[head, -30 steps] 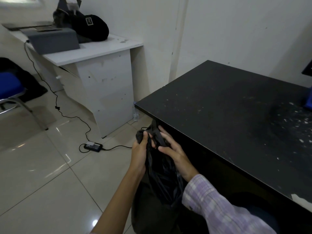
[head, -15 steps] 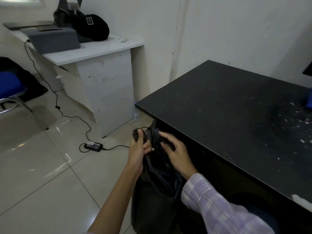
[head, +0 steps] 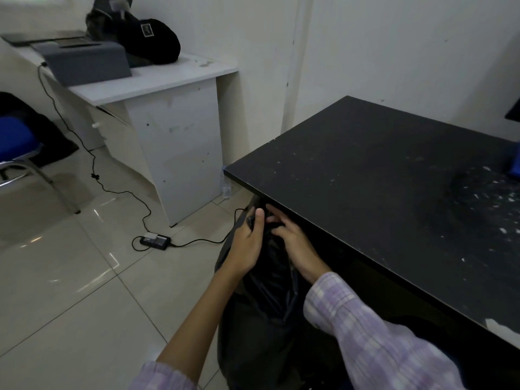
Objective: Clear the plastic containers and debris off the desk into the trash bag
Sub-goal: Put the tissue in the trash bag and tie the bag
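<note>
A black trash bag [head: 267, 294] hangs in front of me beside the near left corner of the black desk [head: 380, 170]. My left hand [head: 247, 243] grips the gathered top of the bag, thumb up. My right hand [head: 295, 246] pinches the bag's neck right beside it, just under the desk's edge. Small white crumbs of debris [head: 484, 198] lie scattered on the desk's right part. No plastic containers are in view.
A white desk [head: 157, 80] at the left back carries a black bag [head: 149, 40] and a grey box [head: 84, 61]. A cable runs to a power adapter [head: 154, 240] on the tiled floor. A blue chair [head: 17, 142] stands at far left. A blue object [head: 515, 164] sits at the desk's right edge.
Both hands have shifted slightly up and toward the desk's edge while working the bag's neck; the twisted top is now tucked between them.
</note>
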The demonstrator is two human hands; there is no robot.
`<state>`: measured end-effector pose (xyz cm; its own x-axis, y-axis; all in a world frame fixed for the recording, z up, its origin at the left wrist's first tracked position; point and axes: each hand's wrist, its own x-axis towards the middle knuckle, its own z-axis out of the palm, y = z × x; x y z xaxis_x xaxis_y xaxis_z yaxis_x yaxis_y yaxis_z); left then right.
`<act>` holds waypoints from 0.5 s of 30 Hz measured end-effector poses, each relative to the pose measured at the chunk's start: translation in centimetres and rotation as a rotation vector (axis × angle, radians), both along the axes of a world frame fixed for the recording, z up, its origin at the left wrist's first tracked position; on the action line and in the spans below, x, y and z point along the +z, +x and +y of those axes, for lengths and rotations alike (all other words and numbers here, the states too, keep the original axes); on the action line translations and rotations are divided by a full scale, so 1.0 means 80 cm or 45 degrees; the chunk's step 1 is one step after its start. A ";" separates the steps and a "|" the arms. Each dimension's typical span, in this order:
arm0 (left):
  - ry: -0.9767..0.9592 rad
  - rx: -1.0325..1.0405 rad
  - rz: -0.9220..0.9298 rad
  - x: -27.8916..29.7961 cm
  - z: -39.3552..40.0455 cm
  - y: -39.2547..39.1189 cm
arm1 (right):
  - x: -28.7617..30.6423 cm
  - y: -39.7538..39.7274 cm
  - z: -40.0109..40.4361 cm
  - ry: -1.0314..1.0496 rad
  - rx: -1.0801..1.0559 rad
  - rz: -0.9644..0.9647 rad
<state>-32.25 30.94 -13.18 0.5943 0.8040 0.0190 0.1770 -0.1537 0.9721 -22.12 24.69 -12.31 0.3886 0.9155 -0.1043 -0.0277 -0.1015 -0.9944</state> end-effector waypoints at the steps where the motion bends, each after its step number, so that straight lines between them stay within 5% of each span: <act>1: 0.010 -0.017 0.020 0.000 0.003 -0.002 | 0.002 -0.001 0.002 -0.006 -0.001 0.133; 4: -0.019 -0.067 0.101 -0.002 0.010 -0.006 | 0.009 -0.002 0.006 -0.063 0.000 0.378; 10: -0.090 -0.049 0.089 -0.009 0.007 -0.007 | -0.005 -0.008 0.016 -0.161 -0.214 0.124; 15: -0.194 -0.097 0.056 -0.023 0.009 -0.019 | -0.016 -0.023 0.017 -0.020 -0.450 0.418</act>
